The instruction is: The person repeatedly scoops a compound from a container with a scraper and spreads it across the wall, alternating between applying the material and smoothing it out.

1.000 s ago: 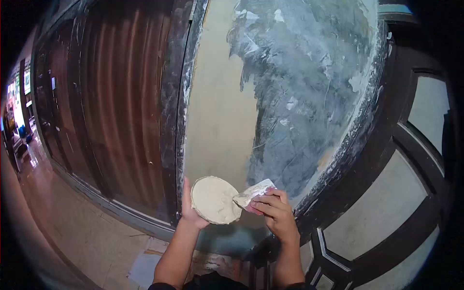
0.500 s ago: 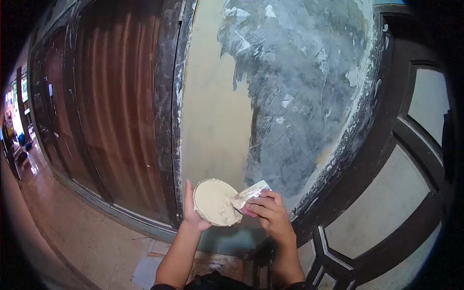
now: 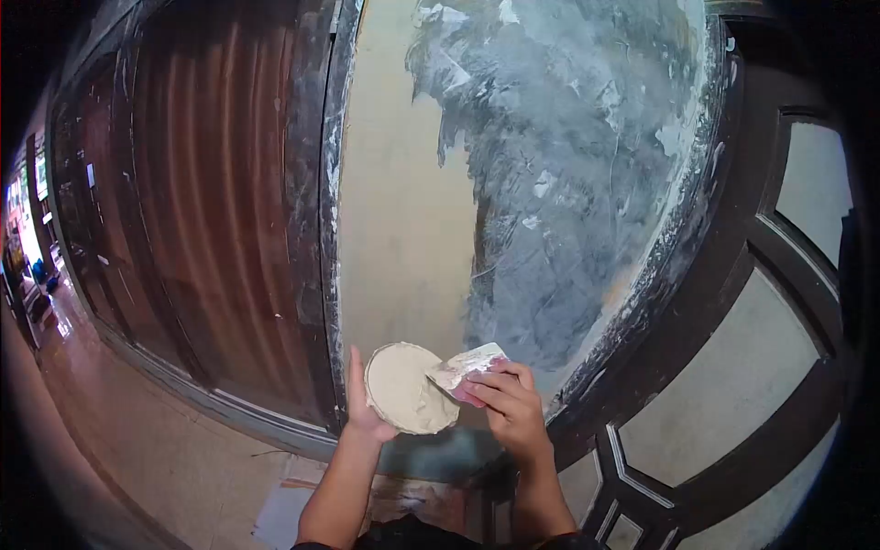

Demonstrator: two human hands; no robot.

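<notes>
we hold the round tub (image 3: 401, 346) out in front of us, and everything else lies around it. our left hand (image 3: 368, 417) supports it at its left side, one digit stretched upright beside the rim; the other fingers are hidden, so we cannot tell whether they are spread or pressed together. at the right of the tub, our right hand (image 3: 513, 412) pinches a flat scraper (image 3: 472, 359), fingers bent over its reddish part, the thumb out of sight. the scraper tilts, its lower left end touching the pale paste (image 3: 392, 378) in the tub.

we judge the paste soft, thick and a little sticky, and the filled tub fairly weighty, best carried from beneath with a palm under its middle, since the smeared rim may be slippery. the scraper looks light and thin, perhaps springy at the edge; its reddish part, away from the paste, seems the surest hold.

below and left of the tub, a pale sheet (image 3: 280, 513) lies on the floor (image 3: 165, 440). beyond the tub rises a wall panel, with a cream strip (image 3: 403, 211) and a patchy grey area (image 3: 568, 202) to its right. a dark panelled door (image 3: 683, 486) stands right of the tub; brown curtain folds (image 3: 211, 202) hang to its upper left.
</notes>
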